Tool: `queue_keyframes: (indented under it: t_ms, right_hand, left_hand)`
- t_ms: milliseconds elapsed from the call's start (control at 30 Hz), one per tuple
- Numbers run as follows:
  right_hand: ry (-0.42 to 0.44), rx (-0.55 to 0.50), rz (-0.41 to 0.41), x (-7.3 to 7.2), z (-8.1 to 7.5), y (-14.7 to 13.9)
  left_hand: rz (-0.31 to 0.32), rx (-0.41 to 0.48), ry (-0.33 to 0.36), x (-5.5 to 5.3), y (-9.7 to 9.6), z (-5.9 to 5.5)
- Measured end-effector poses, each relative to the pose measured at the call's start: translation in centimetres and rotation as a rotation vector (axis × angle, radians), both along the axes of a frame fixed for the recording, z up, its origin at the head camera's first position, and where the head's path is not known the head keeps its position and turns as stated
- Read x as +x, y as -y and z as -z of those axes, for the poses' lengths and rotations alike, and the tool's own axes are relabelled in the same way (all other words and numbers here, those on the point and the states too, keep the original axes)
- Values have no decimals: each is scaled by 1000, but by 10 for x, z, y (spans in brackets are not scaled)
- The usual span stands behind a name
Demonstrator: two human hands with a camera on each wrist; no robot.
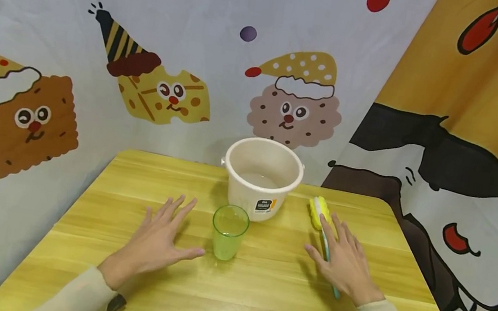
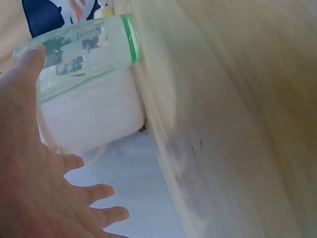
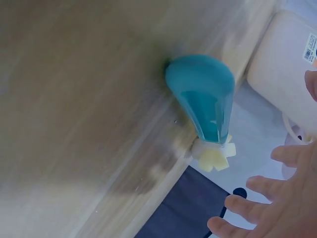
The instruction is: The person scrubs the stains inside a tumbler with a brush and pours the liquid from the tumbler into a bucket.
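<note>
A translucent green cup [image 1: 228, 237] stands upright on the table, just right of my left hand [image 1: 156, 240]. That hand is spread, its thumb pointing at the cup; the left wrist view shows the thumb overlapping the cup [image 2: 84, 59]. My right hand [image 1: 346, 262], fingers extended, hovers over a sponge brush [image 1: 319, 213] with a yellow and white head. The brush's teal handle [image 3: 203, 94] fills the middle of the right wrist view, below the fingers. Part of the handle is hidden by the hand in the head view. Neither hand holds anything.
A white bucket [image 1: 253, 193] with a label stands behind the cup, near the table's far edge. The wooden table [image 1: 256, 305] meets a cartoon-printed cloth [image 1: 191, 20] at the back, and similar cloth hangs at both sides.
</note>
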State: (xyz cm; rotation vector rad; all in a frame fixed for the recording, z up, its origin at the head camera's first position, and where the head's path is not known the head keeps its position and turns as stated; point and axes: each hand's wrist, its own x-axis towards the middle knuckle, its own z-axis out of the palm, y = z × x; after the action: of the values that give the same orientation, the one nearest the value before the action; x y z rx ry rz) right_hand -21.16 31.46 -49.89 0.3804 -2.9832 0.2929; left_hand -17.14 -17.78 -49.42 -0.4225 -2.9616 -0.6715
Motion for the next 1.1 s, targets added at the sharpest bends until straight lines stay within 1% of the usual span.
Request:
queue_keyframes:
  t_ms: [133,267,367,533,700,800,967,1100]
  right_hand:
    - [-2,13,14,2,1,-2]
    - [9,16,16,2,2,-2]
    - [20,14,20,2,4,-2]
    - [23,12,26,2,4,-1]
    - [13,16,11,-1,3,1]
    - [11,15,10,-2,1,2]
    - [14,9,21,-2,-2,3]
    - [28,0,31,0,-1,2]
  left_hand:
    - [18,23,-10,0,-6,-1]
    - [27,53,-4,1,-11,-3]
    - [29,92,8,2,-15,-4]
    - [46,163,3,2,-23,-4]
    - [41,217,42,3,-28,-6]
    - [46,247,58,2,-31,-6]
    - [64,286,62,-1,-39,-6]
    - [60,306,77,-3,-44,-6]
